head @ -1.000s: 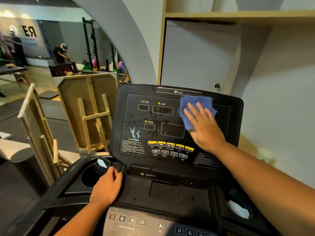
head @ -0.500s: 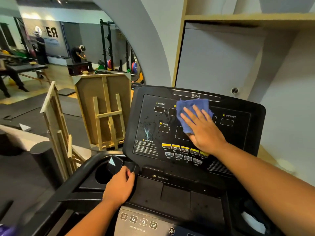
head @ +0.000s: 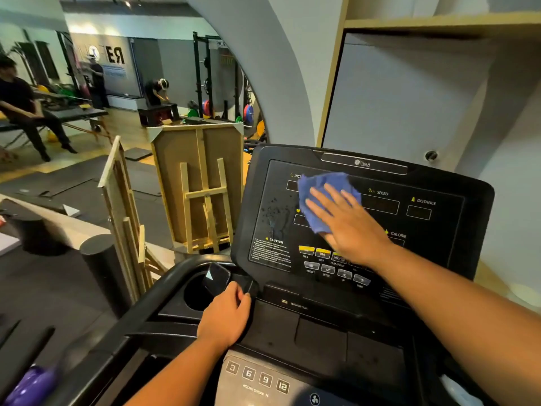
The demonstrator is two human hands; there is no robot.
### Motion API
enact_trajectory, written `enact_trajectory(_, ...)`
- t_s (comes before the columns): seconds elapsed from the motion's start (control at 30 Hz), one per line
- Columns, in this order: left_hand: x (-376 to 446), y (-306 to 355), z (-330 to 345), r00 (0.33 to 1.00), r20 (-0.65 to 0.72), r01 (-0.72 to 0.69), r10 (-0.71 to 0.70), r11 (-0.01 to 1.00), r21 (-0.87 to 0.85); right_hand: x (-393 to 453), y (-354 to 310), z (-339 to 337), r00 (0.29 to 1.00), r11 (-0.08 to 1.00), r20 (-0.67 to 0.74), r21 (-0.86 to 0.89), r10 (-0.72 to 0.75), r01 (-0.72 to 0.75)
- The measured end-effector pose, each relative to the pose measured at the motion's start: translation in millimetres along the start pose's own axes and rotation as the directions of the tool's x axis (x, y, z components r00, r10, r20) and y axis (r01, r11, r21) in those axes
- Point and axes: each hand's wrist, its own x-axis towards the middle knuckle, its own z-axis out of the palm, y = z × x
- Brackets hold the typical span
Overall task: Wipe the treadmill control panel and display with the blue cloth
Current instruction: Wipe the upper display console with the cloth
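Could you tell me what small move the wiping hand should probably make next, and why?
Probably slide the blue cloth a little further left and down. The right hand presses it flat on the control panel beside the INCLINE label, and wet droplets sit unwiped just left of the cloth, above the CAUTION text. The left hand grips the console edge, steadying the reach.

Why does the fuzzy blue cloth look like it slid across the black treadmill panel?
Yes. The blue cloth under the right hand moved left across the black treadmill panel, uncovering SPEED and reaching the INCLINE label.
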Motion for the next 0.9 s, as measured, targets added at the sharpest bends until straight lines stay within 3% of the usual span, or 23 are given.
enact_trajectory(0.1,0,0,0,1.0,0.007,-0.001,0.002,1.0,-0.016,16,-12,1,0.991,0.993,-0.062,-0.023,0.116,-0.118)
enact_trajectory(0.2,0,0,0,1.0,0.006,0.003,-0.003,1.0,-0.021,-7,-58,29,0.993,0.993,-0.008,0.022,-0.118,0.118)
enact_trajectory(0.27,-1,0,0,1.0,0.0,0.008,-0.008,1.0,-0.018,-26,-80,46,0.955,0.96,0.097,0.049,-0.278,0.275)
enact_trajectory(0.4,-3,1,-1,1.0,-0.015,0.011,-0.011,1.0,-0.011,-23,-71,41,0.927,0.934,0.119,0.03,-0.357,0.356)
enact_trajectory(0.47,-3,2,-1,1.0,-0.003,0.004,-0.004,1.0,-0.015,0,-52,27,0.965,0.966,0.043,-0.006,-0.258,0.258)
enact_trajectory(0.53,-2,1,-2,1.0,-0.001,0.003,-0.003,1.0,-0.015,27,-36,9,0.999,0.999,0.0,-0.008,-0.047,0.047)
enact_trajectory(0.63,-2,1,-2,1.0,-0.002,0.003,-0.003,1.0,-0.015,43,-48,6,0.993,0.995,-0.057,0.026,0.101,-0.1)
enact_trajectory(0.7,-2,1,-1,1.0,-0.005,0.002,-0.002,1.0,-0.016,28,-79,23,0.998,0.999,-0.049,0.028,-0.028,0.029)
enact_trajectory(0.8,-4,2,-1,1.0,-0.009,0.011,-0.011,1.0,-0.016,1,-108,49,0.951,0.953,0.068,0.049,-0.302,0.299)
enact_trajectory(0.9,-4,2,-2,1.0,-0.012,0.005,-0.005,1.0,-0.008,14,-95,44,0.922,0.928,0.1,0.027,-0.373,0.372)
